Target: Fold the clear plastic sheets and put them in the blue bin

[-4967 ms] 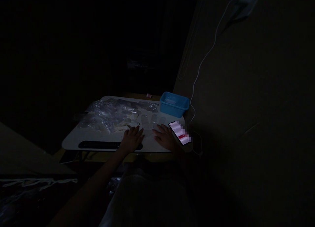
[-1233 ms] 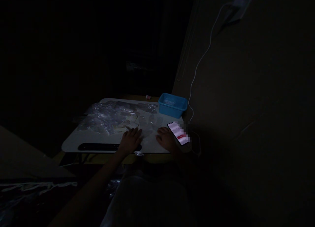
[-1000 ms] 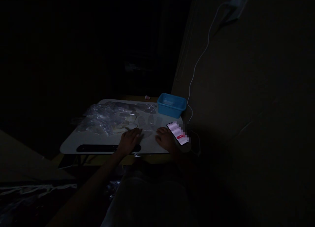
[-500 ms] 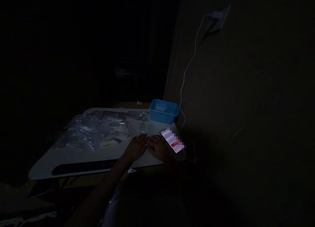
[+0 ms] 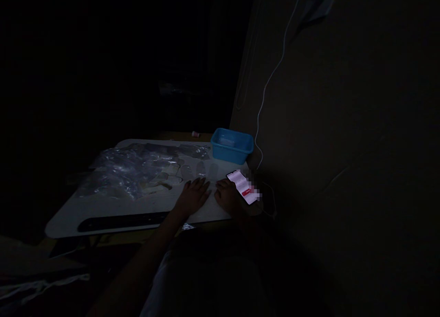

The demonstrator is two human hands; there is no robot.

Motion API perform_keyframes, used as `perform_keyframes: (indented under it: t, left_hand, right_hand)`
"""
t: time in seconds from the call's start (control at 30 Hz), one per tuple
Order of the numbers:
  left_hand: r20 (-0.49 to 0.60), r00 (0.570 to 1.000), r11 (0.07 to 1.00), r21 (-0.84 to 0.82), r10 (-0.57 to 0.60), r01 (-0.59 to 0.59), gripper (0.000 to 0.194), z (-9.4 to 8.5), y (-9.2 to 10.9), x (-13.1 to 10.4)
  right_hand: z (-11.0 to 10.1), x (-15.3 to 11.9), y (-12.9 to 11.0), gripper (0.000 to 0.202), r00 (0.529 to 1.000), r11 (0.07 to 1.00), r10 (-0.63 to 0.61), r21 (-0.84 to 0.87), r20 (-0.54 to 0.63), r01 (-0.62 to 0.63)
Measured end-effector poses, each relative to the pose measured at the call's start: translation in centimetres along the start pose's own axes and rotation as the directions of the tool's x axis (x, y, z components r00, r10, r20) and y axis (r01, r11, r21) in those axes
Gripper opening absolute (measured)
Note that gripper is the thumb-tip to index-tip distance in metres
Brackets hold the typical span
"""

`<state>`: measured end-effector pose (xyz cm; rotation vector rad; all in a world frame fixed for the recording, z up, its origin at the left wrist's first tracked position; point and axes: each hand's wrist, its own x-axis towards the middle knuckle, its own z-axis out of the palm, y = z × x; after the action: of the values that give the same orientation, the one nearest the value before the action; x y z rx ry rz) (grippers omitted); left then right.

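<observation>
Phone screen (image 5: 241, 183): lettering too small to read.

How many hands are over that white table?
2. The left hand is nearer the crumpled clear plastic; the right hand is beside the lit phone. It's very dark, so others could be hidden.

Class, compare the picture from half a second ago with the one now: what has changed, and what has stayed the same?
The left hand and right hand have moved apart: their fingers met or nearly met; now white tabletop shows between them. Neither visibly took hold of or released anything. The camera view also shifted. The blue tub, lit phone and clear plastic stayed put.
</observation>
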<state>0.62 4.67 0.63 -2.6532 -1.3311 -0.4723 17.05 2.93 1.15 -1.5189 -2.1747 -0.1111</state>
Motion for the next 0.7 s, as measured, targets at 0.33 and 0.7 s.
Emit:
perform_keyframes:
  t: [0.33, 0.7]
  left_hand:
    - [-0.019, 1.0, 1.0, 0.015, 0.003, -0.002, 0.042, 0.26, -0.1, -0.09]
    - [-0.032, 0.999, 1.0, 0.01, 0.009, -0.009, 0.041, 0.11, -0.08, -0.11]
  right_hand:
    - [0.32, -0.03, 0.26, 0.023, 1.0, 0.999, -0.029, -0.018, -0.011, 0.028]
    - [0.4, -0.07, 0.21, 0.023, 0.999, 1.0, -0.019, -0.023, -0.035, 0.018]
